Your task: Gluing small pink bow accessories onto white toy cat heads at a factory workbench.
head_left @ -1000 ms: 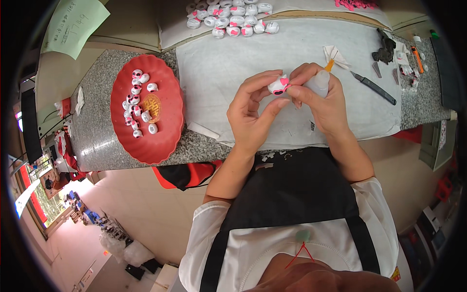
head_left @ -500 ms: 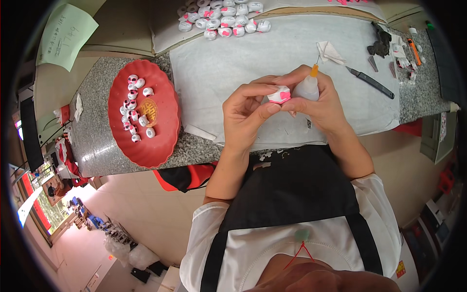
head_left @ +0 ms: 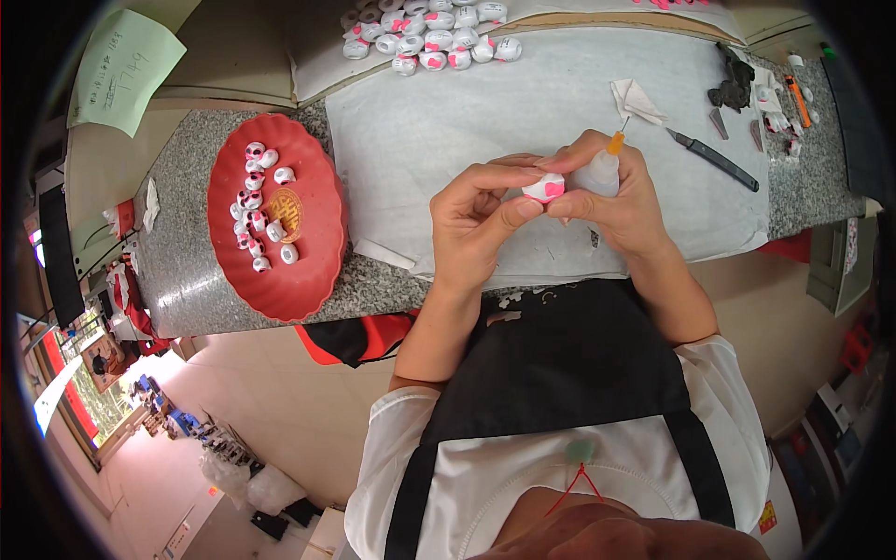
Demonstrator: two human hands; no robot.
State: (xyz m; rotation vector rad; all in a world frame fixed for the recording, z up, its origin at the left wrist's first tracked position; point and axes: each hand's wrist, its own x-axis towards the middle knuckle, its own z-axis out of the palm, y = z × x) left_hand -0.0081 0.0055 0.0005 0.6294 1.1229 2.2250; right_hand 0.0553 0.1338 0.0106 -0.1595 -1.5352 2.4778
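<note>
Between the fingers of my left hand (head_left: 474, 213) is a small white figurine head (head_left: 543, 189) with a pink bow-like patch. My right hand (head_left: 618, 201) is closed round a translucent squeeze bottle (head_left: 597, 174) with an orange needle tip (head_left: 615, 142) that points up and away from me. The right thumb and fingertips also touch the right side of the figurine head. Both hands are over the white paper sheet (head_left: 420, 121). The underside of the head is hidden by my fingers.
On the left a red scalloped tray (head_left: 322, 261) holds several similar small heads. More white-and-pink heads (head_left: 437, 40) stand in rows at the back. To the right lie a dark craft knife (head_left: 714, 160), a folded tissue (head_left: 637, 101), a black crumpled lump (head_left: 732, 78) and an orange pen-like tool (head_left: 798, 101).
The figurine head has turned in my fingers, so its pink patch shows differently. The bottle has shifted slightly right, its needle tip leaning further right.
</note>
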